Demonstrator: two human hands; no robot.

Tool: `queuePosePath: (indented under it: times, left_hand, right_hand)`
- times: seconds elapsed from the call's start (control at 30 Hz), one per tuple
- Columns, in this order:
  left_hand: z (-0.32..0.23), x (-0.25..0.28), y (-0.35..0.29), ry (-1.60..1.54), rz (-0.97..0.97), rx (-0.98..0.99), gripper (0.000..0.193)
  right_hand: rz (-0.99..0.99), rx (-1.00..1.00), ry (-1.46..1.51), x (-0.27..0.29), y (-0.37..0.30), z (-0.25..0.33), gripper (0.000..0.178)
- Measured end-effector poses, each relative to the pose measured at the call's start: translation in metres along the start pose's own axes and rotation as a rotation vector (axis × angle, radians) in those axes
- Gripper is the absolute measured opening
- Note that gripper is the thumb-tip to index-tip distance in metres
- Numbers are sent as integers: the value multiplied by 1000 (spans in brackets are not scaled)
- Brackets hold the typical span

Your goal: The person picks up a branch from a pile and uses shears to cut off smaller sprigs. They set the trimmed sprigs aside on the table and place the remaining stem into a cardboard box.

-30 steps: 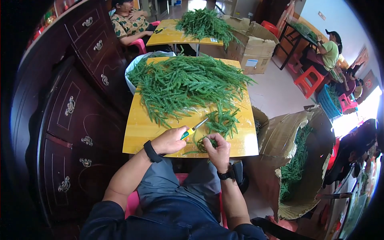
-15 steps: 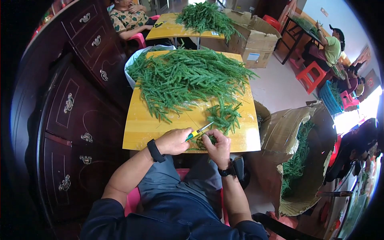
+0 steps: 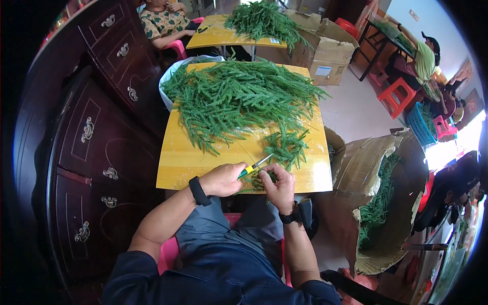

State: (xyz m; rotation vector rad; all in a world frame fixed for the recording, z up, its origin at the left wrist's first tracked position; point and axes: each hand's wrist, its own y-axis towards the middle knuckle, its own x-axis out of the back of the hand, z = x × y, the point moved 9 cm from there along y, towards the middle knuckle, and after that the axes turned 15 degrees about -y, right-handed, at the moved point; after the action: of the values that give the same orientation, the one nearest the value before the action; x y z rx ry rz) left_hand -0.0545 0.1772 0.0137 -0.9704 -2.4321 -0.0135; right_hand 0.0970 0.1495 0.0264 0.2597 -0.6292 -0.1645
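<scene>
A small green artificial pine sprig (image 3: 262, 180) sat at the near edge of the yellow wooden table (image 3: 188, 162), pinched in the right hand (image 3: 278, 187), whose fingers were curled closed around its stem. Just beside it, the left hand (image 3: 222, 179) was closed in a fist around a slim tool with a yellow-and-green handle and a metal tip (image 3: 255, 166); the tip pointed up and to the right, reaching over the sprig. Both hands rested at the table's front edge, nearly touching each other, and each wrist wore a black band.

Just beyond the right hand lay a small loose cluster of green sprigs (image 3: 288, 147). Farther back, a large heap of the same green plastic branches (image 3: 239, 96) covered most of the table top. A white bag (image 3: 170, 81) hung at the table's far left corner.

To the left stood a dark wooden cabinet with metal drawer pulls (image 3: 96, 142). To the right, an open cardboard box (image 3: 381, 193) held more green branches. Behind, a second yellow table (image 3: 213, 35) carried another green pile, with a seated person in a patterned shirt (image 3: 162, 23) beside it.
</scene>
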Motion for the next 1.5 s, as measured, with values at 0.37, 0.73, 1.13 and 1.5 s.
queuePosePath:
  times: [0.37,0.73,1.13,1.5]
  left_hand:
    - [-5,-7,-5,54,-9,28,36]
    - [5,-21,-14,60,-35,40,46]
    - [21,-28,-10,-82,-144,43,41]
    - [38,-31,-9,-140,-171,16,34]
  right_hand:
    - [7,-5,-23,-2,0,4,11]
    - [48,-83,90,-24,-3,-17,12]
    - [150,-160,138,-35,-1,-33,15]
    - [226,-172,149,-46,1,-34,16]
